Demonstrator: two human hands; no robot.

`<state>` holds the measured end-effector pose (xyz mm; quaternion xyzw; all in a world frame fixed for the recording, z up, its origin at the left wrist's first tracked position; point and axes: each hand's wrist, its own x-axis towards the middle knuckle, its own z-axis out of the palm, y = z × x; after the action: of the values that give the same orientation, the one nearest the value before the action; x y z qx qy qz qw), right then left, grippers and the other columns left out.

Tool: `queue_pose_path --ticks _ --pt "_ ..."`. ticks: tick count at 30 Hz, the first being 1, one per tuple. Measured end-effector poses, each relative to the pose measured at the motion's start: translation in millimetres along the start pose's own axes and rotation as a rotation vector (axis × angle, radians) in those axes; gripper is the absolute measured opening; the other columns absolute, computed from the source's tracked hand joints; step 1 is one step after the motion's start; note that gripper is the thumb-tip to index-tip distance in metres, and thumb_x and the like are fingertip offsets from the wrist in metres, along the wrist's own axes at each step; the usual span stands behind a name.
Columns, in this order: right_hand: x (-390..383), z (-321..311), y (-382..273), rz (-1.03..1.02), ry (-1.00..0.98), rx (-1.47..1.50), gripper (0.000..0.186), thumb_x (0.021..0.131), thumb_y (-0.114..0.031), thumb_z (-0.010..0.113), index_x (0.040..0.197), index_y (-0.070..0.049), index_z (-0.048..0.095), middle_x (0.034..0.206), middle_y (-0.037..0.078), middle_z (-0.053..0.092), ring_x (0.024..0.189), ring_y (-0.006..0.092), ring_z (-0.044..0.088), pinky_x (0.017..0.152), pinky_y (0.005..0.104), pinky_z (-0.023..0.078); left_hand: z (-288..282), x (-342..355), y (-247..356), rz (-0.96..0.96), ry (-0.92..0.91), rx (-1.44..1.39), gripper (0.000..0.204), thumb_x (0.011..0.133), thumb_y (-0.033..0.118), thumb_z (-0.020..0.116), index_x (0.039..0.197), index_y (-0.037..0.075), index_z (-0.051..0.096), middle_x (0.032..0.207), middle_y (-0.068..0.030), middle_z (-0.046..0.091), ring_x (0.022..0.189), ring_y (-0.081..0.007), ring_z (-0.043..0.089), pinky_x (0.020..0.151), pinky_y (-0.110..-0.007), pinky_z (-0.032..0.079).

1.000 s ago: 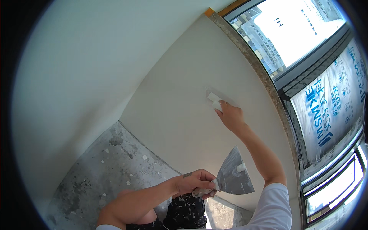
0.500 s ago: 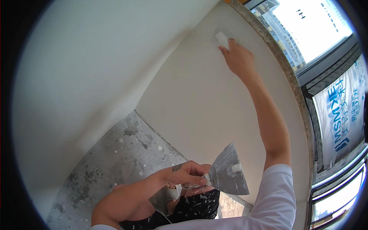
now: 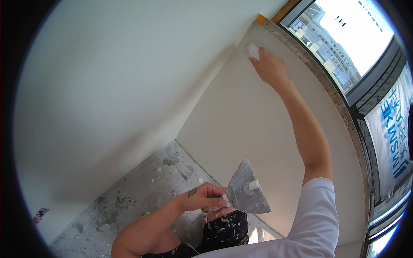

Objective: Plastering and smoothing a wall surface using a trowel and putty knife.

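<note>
My right hand [image 3: 272, 68] is stretched far up and closed on a small putty knife. Its pale blade [image 3: 253, 50] lies against the low white wall [image 3: 228, 107], close to the inside corner and just below the stone sill. Low in front of my body, my left hand [image 3: 205, 198] grips the handle of a broad putty knife [image 3: 243, 195]. That blade is grey, smeared and flared, tilted with its wide edge toward the right. A white dab of putty [image 3: 254, 185] sits on its face. Fingers cover most of the handle.
A tall white wall [image 3: 107, 86] rises on the left and meets the low wall at a corner. The stained concrete floor [image 3: 146, 180] lies below. Along the right run a stone sill [image 3: 320, 73], a bright window [image 3: 352, 34] and frames under printed protective film [image 3: 393, 133].
My view has turned, so the corner and sill sit further right in the picture. The small putty knife is nearer the corner. My left hand still holds the broad knife with its dab.
</note>
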<state>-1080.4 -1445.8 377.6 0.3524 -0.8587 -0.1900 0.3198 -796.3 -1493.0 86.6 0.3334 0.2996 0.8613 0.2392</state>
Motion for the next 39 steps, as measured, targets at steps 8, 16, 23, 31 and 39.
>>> queue_pose_path --ticks 8,16,23,31,39 --pt "-13 28 6 0.177 0.126 0.156 0.038 0.102 -0.037 0.049 0.105 0.001 0.048 0.074 0.022 0.068 0.069 0.0381 0.069 0.061 0.051 0.052 -8 -2 0 -0.064 0.082 0.047 0.018 0.097 0.016 0.062 0.097 -0.001 0.068 0.084 -0.004 0.069 0.07 -0.0094 0.062 0.061 -0.024 0.047" --pt "-40 150 -101 0.386 0.164 1.255 0.036 0.106 -0.033 0.044 0.103 0.003 0.044 0.065 0.01 0.063 0.057 0.0216 0.066 0.054 0.0368 0.051 0 -10 1 -0.002 0.182 0.03 0.015 0.096 0.015 0.064 0.095 0.001 0.069 0.082 -0.0019 0.068 0.071 -0.0064 0.061 0.061 -0.023 0.047" --pt "-81 133 -71 0.491 0.588 1.391 0.033 0.107 -0.033 0.04 0.106 0.0 0.044 0.068 0.006 0.06 0.057 0.016 0.061 0.056 0.03 0.05 3 -20 1 -0.044 0.297 0.071 0.014 0.095 0.018 0.067 0.096 0.005 0.07 0.078 0.0018 0.067 0.063 -0.0005 0.052 0.05 -0.02 0.034" --pt "-44 206 -142 0.412 0.352 1.474 0.035 0.106 -0.031 0.042 0.112 0.003 0.041 0.071 0.008 0.059 0.058 0.0177 0.061 0.058 0.0324 0.05 -9 -9 -2 -0.07 0.396 0.086 0.018 0.095 0.02 0.066 0.094 0.002 0.07 0.08 -0.0008 0.068 0.064 -0.0043 0.056 0.051 -0.021 0.038" --pt "-115 233 -153 0.547 0.4 1.361 0.038 0.106 -0.032 0.041 0.12 0.004 0.04 0.076 0.009 0.062 0.066 0.0211 0.065 0.063 0.0367 0.052 -15 -29 5 -0.018 0.488 0.083 0.023 0.094 0.021 0.067 0.097 -0.001 0.068 0.087 -0.0081 0.069 0.074 -0.0135 0.063 0.064 -0.027 0.048"
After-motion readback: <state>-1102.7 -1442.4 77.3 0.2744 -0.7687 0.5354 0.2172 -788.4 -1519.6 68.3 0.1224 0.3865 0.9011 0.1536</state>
